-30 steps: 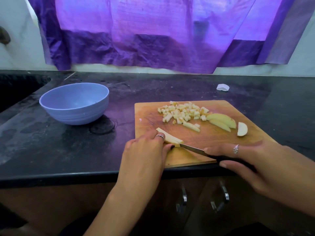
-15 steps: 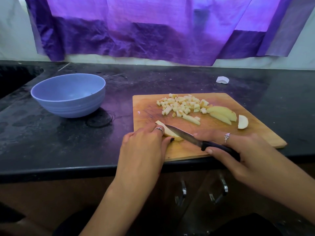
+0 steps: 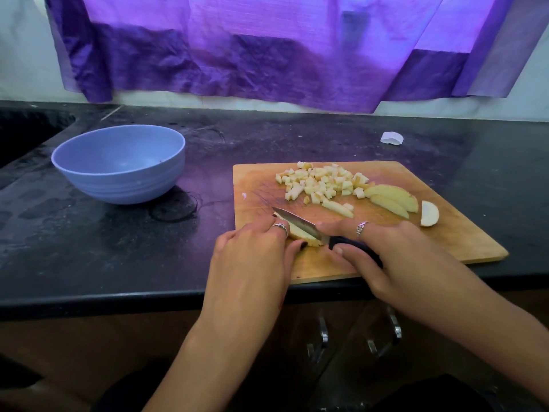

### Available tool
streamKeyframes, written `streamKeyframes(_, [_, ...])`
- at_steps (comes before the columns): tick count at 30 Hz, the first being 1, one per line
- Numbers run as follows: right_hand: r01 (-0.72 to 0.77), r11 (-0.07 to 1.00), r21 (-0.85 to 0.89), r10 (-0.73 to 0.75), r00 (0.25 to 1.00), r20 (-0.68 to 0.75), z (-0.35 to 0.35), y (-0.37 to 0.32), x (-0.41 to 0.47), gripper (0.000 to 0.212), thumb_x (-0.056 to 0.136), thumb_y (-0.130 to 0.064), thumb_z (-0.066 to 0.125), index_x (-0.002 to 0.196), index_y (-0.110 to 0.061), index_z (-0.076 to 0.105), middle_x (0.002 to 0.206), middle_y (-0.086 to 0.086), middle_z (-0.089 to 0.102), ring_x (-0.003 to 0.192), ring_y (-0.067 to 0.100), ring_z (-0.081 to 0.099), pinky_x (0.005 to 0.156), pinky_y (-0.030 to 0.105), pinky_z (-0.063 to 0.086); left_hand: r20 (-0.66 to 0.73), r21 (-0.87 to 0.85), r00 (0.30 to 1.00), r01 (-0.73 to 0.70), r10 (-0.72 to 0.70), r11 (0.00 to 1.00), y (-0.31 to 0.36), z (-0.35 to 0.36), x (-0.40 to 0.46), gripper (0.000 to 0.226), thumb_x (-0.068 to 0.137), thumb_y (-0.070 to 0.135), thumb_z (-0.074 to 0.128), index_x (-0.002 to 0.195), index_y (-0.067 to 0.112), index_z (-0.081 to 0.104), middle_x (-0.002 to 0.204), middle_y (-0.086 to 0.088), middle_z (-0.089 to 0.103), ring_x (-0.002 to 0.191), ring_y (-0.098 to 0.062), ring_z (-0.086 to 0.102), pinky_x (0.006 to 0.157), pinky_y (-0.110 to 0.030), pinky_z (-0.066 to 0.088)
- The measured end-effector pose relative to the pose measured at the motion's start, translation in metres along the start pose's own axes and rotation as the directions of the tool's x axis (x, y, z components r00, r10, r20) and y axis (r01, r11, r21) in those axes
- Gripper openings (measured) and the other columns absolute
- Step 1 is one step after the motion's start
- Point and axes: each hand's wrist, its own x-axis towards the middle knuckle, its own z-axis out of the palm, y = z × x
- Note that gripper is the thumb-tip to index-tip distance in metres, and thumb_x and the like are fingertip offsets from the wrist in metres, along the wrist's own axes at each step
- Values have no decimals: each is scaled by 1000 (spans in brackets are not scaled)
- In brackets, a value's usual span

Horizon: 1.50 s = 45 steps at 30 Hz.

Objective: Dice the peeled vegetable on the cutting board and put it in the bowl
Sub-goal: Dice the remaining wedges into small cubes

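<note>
**Slicing a wedge lengthwise**

The right hand (image 3: 383,257) wraps the knife (image 3: 300,226) handle, forefinger along the blade. The left hand (image 3: 255,257) pins the wedge (image 3: 300,234) with curled fingers at the cutting board (image 3: 445,233)'s near-left. Best to keep fingertips tucked and draw the blade evenly. Dice (image 3: 320,182) lie farther back; the bowl (image 3: 118,163) sits left of the board. The wedge is mostly hidden.

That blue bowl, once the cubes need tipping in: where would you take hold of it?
Probably by the rim of the blue bowl, coming from its left, the side away from the cutting board. The wall curves in to a narrow foot, so the wide lip is the easiest thing for fingers to hook.
</note>
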Motion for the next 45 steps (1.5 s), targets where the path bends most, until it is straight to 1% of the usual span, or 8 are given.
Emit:
streamKeyframes(3, [5, 1000, -28, -5, 1000, 12, 4, -4, 10, 36, 96, -47, 37, 131, -53, 35, 78, -14, 47, 60, -1, 39, 50, 17, 26, -18, -11, 1000, -12, 12, 1000, -2, 4, 0, 15, 76, 34, 75, 74, 20, 70, 73, 9, 64, 54, -16, 58, 56, -25, 29])
streamKeyframes(6, [18, 1000, -8, -18, 999, 43, 2, -4, 19, 33, 95, -44, 42, 128, -49, 41, 87, -9, 55, 68, 3, 47, 58, 22, 38, -47, -9, 999, -22, 21, 1000, -2, 4, 0, 14, 78, 35, 73, 76, 21, 70, 75, 10, 65, 56, -15, 58, 57, -25, 29])
streamKeyframes(13, [0, 995, 102, -15, 989, 150, -15, 1, 25, 13, 94, -38, 51, 93, -50, 48, 69, -22, 39, 72, -18, 44, 62, 10, 36, 13, 119, 999, 39, -40, 992, 9, -5, -3, 40, 98, 53, 24, 121, 33, 50, 122, 14, 50, 103, -11, 54, 71, -23, 23])
streamKeyframes(21, [39, 999, 13, -40, 993, 108, -5, -2, 25, 29, 96, -39, 46, 123, -47, 47, 100, -11, 55, 85, 6, 50, 69, 21, 40, 102, 147, 993, 50, -66, 988, 10, -7, 1, 35, 99, 49, 28, 117, 31, 52, 117, 12, 51, 100, -13, 53, 67, -23, 23])
streamKeyframes(24, [90, 989, -120, -84, 995, 53, 1, -12, 23, 29, 99, -36, 40, 127, -41, 42, 87, -3, 52, 79, 19, 51, 66, 31, 41, 108, 161, 991, 55, -73, 985, 11, -9, 0, 33, 99, 48, 30, 115, 30, 52, 116, 10, 51, 99, -14, 54, 66, -24, 23])
streamKeyframes(32, [56, 975, -215, -20, 986, 166, -8, -12, -15, 44, 101, -41, 24, 143, -47, 10, 88, -6, 51, 79, 14, 49, 62, 25, 38, 112, 142, 992, 36, -52, 989, 10, -7, 1, 35, 99, 48, 31, 117, 28, 53, 120, 8, 53, 102, -21, 56, 69, -27, 28])
streamKeyframes(37, [-12, 953, -302, 28, 998, 51, -2, -6, -24, 47, 100, -45, 20, 142, -54, 1, 80, -7, 48, 72, 14, 47, 62, 27, 39, 179, 15, 983, 37, -39, 999, -7, -9, 14, 26, 91, 47, 50, 105, 27, 60, 106, 3, 62, 98, -23, 59, 78, -33, 46])
streamKeyframes(45, [-156, 987, -40, 156, 988, 2, -15, 19, -21, 34, 94, -46, 40, 128, -50, 43, 86, -11, 61, 74, 8, 57, 64, 26, 50, 242, -188, 970, 62, -15, 980, -35, -7, 33, 27, 88, 37, 61, 108, 21, 68, 104, 4, 67, 95, -14, 62, 85, -37, 50])
